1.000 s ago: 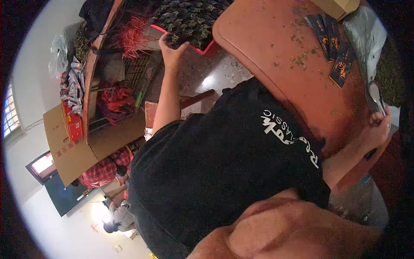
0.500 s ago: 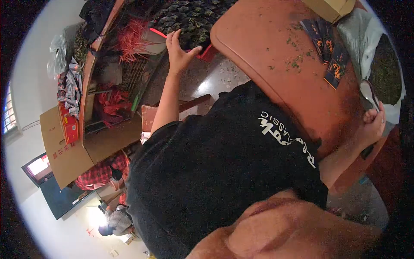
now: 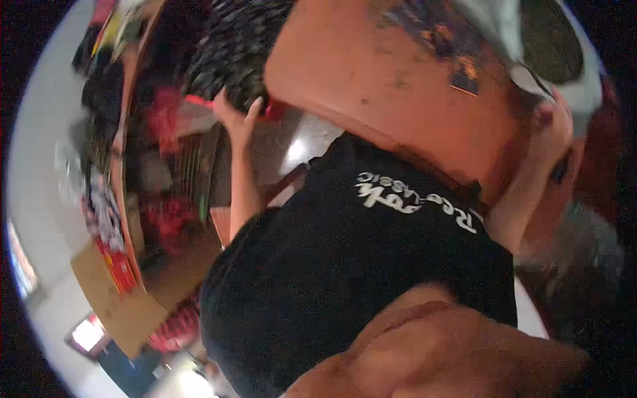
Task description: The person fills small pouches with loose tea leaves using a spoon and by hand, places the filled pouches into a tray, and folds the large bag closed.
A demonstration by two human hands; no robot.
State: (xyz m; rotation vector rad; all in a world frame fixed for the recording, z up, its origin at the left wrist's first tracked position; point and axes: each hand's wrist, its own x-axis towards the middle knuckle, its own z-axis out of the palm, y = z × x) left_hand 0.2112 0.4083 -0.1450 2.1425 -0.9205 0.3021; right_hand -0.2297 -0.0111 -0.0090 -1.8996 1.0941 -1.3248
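Observation:
My left hand (image 3: 235,123) is at the near edge of a heap of small dark packets (image 3: 242,40), with thumb and fingers spread apart. Beside it shows the red rim (image 3: 199,101) of the container under the heap. I cannot tell how firmly the hand touches either. My right hand (image 3: 557,126) is closed around the handle of a metal spoon (image 3: 529,78). The spoon's bowl lies by the near side of a clear plastic bag (image 3: 501,20) of dark green dried leaf (image 3: 551,43). Several flat black-and-orange pouches (image 3: 464,81) lie on the reddish-brown table (image 3: 345,73).
Left of me stands a wooden shelf (image 3: 126,99) with red shredded material (image 3: 166,119) in it. An open cardboard box flap (image 3: 113,285) sticks out below. The table's rounded corner is between my hands. Motion blurs much of the scene.
The whole view has swung, so the table, hands and shelf appear further left. My right hand still holds the spoon beside the leaf bag; my left hand remains at the packets.

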